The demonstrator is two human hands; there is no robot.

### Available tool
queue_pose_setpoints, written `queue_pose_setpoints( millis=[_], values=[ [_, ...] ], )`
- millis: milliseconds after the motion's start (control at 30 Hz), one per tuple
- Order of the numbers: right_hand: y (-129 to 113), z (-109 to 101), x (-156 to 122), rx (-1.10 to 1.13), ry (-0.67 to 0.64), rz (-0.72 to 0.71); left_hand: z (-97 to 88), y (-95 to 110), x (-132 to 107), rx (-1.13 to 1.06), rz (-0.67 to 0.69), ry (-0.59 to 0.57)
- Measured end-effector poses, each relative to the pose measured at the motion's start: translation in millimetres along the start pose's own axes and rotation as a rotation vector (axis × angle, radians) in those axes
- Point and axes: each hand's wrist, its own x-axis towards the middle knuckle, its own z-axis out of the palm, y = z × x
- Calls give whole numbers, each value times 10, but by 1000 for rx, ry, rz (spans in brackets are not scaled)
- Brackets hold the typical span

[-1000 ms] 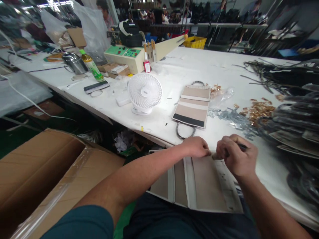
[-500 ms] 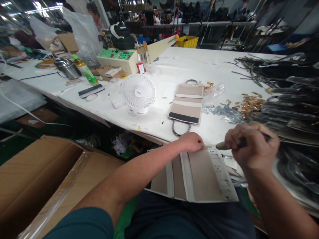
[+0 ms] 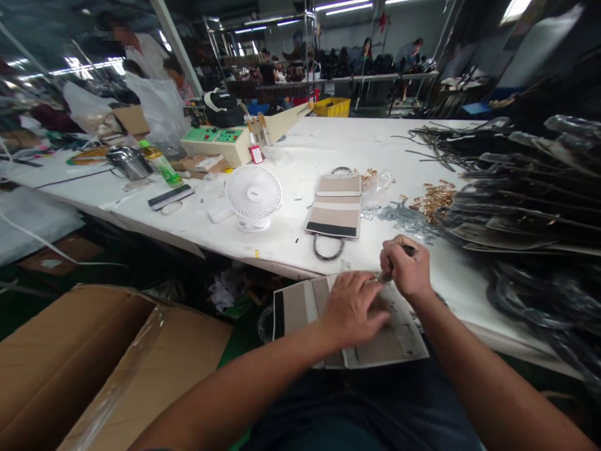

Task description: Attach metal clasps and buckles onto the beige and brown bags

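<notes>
A beige bag panel (image 3: 297, 307) with pale strips and a black band at its left end lies over my lap against the table edge. My left hand (image 3: 354, 310) rests on it, fingers spread and thumb apart. My right hand (image 3: 407, 268) is wrapped round a short hand tool (image 3: 408, 250) with a dark end. The tool's other end points down at the panel's upper edge, close to my left fingertips; its exact kind cannot be made out. Beyond my hands, a similar beige panel (image 3: 334, 213) with dark loop handles lies on the table.
On the white table (image 3: 263, 257) stand a white fan (image 3: 254, 194) and a green-labelled bottle (image 3: 162, 166). Gold clips (image 3: 434, 199) and silver metal pieces (image 3: 404, 216) lie in piles. Plastic-wrapped dark pieces (image 3: 530, 194) are stacked at right. A cardboard box (image 3: 173, 357) stands at lower left.
My right hand has come left and down with the tool to the panel. My left hand has gone from a pinch at the upper edge to lying spread on it. The view has tilted up.
</notes>
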Motion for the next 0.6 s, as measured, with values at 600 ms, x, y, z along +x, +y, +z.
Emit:
queue_pose_setpoints(
  millis=[600],
  values=[
    [-52, -872, -21, -868, -268, 127, -40, 192, -336, 142, 175, -394]
  ],
)
